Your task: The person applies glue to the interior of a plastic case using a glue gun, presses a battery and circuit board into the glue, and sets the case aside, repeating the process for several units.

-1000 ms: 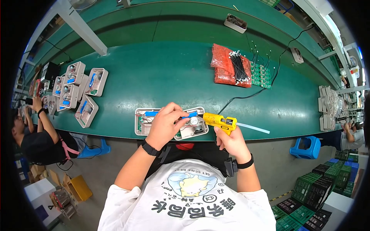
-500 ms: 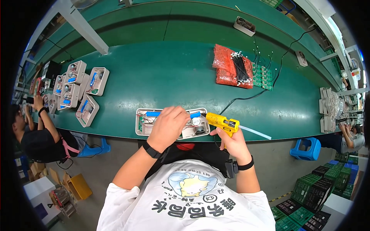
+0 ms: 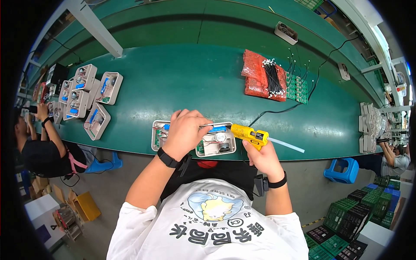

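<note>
A shallow off-white plastic housing (image 3: 209, 152) lies at the bench's front edge. Inside it are a blue cylindrical battery (image 3: 218, 129), a white round part (image 3: 220, 137), a black round part (image 3: 224, 147), wires and green circuit board pieces. My left hand (image 3: 187, 133) is over the housing's middle, hiding part of it; its thumb and forefinger pinch a thin grey rod-like piece (image 3: 207, 125) above the battery. In my right hand (image 3: 263, 157) is a yellow hot glue gun (image 3: 249, 134), a pale glue stick (image 3: 286, 145) poking out of its back. Its nozzle points left at the battery's right end.
Similar housings (image 3: 96, 121) are grouped at the left, more stacked (image 3: 368, 128) at far right. Red bubble wrap (image 3: 258, 82) lies beneath black cables (image 3: 274, 78), beside green circuit boards (image 3: 297, 89). A black cord (image 3: 277, 110) crosses the bench. Co-workers sit at both sides.
My left hand has shifted slightly left and up, uncovering more of the housing's right half; the thin grey piece now shows in its fingers. The glue gun stays at the battery's right end.
</note>
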A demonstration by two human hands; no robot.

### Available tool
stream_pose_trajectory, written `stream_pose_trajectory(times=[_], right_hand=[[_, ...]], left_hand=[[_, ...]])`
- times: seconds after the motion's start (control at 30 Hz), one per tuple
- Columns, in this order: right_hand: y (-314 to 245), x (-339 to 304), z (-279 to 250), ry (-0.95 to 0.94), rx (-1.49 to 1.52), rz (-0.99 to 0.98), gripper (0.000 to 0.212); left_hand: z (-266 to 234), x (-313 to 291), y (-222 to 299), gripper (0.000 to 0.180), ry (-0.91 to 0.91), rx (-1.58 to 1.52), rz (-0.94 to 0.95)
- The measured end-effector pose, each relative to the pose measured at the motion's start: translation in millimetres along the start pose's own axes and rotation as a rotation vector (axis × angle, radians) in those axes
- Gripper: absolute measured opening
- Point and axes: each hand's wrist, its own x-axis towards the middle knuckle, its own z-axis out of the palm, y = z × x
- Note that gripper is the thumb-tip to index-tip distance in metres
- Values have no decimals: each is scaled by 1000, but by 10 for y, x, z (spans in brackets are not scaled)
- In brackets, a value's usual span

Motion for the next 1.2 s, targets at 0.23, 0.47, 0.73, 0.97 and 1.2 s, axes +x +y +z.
stream_pose_trajectory(times=[0.23,0.47,0.73,0.97,1.2], right_hand=[[-14,-148,39,41,107,15,25],[34,-154,32,-9,131,60,25],[-32,-219,75,57,21,26,26],[-208,-202,276,37,142,-55,28],[-227,-83,432,-106,-29,4,29]], left_hand=[[18,-26,-54,17,39,-27,67],[31,-63,-43,18,62,-1,99],[36,-398,96,37,127,18,120],[-67,-617,133,62,118,137,97],[-25,-673,-21,59,127,83,162]])
